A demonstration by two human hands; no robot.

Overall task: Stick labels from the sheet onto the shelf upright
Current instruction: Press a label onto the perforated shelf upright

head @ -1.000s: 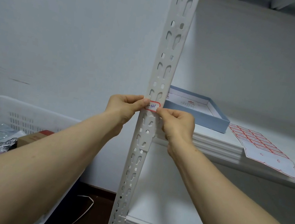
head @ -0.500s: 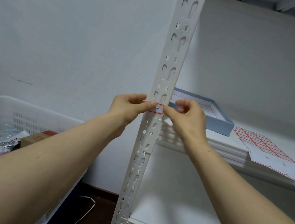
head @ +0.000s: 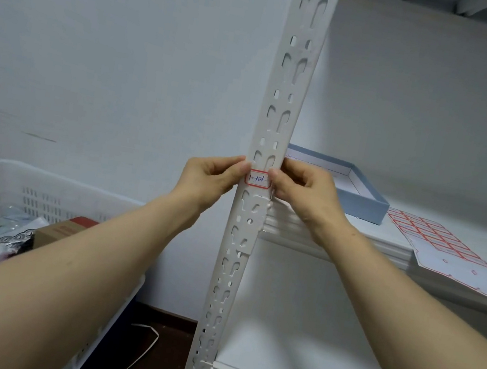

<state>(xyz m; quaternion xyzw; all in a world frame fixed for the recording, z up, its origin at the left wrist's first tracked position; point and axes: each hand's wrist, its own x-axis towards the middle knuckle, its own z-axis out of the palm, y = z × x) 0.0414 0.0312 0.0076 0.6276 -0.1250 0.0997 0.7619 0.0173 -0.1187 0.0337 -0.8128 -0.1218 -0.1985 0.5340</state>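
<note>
My left hand (head: 204, 178) and right hand (head: 305, 191) met on either side of the shelf upright (head: 286, 95), with the label (head: 258, 179) lying flat on its face between them. It was a small white label with a red border and blue handwriting. My left thumb touched its left edge and my right thumb its right edge. The other fingers of both hands were curled in close, so each hand was narrow and pinched at the label. Just beyond my right hand a shallow blue box (head: 362, 201) sat on the shelf board (head: 340, 236). The label sheet (head: 447, 250) lay further out to the right of that hand, overhanging the board's front edge. Below and well to the left of my left hand stood a white crate (head: 11, 177).
</note>
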